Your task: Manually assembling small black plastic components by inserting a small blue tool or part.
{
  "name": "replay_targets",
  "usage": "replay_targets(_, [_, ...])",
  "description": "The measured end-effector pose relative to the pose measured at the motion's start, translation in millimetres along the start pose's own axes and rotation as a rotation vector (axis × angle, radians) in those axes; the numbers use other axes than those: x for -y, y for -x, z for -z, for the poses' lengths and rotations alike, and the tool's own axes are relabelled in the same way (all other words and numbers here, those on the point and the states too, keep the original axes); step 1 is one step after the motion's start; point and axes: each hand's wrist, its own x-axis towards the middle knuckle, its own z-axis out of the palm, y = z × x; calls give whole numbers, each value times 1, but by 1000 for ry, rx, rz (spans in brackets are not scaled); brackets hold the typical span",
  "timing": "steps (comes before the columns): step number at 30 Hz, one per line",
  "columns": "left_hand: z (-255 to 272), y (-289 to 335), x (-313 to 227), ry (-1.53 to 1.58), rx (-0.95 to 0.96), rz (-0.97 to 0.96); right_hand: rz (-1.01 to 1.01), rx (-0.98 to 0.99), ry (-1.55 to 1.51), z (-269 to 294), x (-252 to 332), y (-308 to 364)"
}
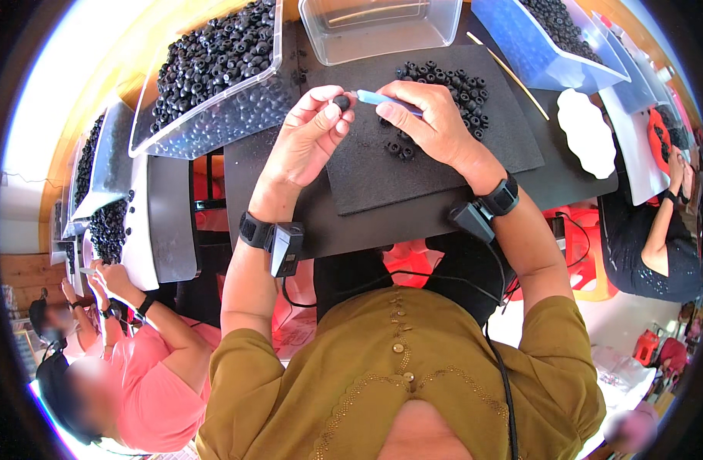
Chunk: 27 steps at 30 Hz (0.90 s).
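My left hand (313, 130) pinches a small round black part (341, 102) between thumb and fingers, above the dark mat (359, 176). In my right hand (436, 123) is a slim light-blue pen-shaped tool (377, 98). Its narrow greyish tip points left and is at or close to the black part; whether they touch is too small to tell. Behind and beside my right hand, a loose pile of black ring-shaped parts (468, 96) lies on the mat, partly hidden by that hand.
A clear bin heaped with black parts (213, 126) stands at the left. A clear bin (378, 34) is at the far middle, a bluish bin (547, 65) far right. A thin stick (512, 77) and white lobed object (587, 134) lie right. Co-workers (164, 383) sit on both sides.
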Motion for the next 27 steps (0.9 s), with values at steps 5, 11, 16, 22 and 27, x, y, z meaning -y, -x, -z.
replay_targets(5, [-3, 1, 1, 34, -29, -7, 35, 22, 74, -1, 2, 1])
replay_targets(11, [-1, 0, 2, 27, -11, -7, 138, 7, 169, -1, 3, 2])
replay_targets(16, [1, -1, 3, 27, -31, -16, 97, -7, 243, 0, 5, 2])
replay_targets(22, [0, 0, 2, 17, -9, -19, 98, -11, 267, -1, 6, 3])
replay_targets(27, [2, 0, 1, -6, -5, -17, 99, -51, 221, -8, 5, 3])
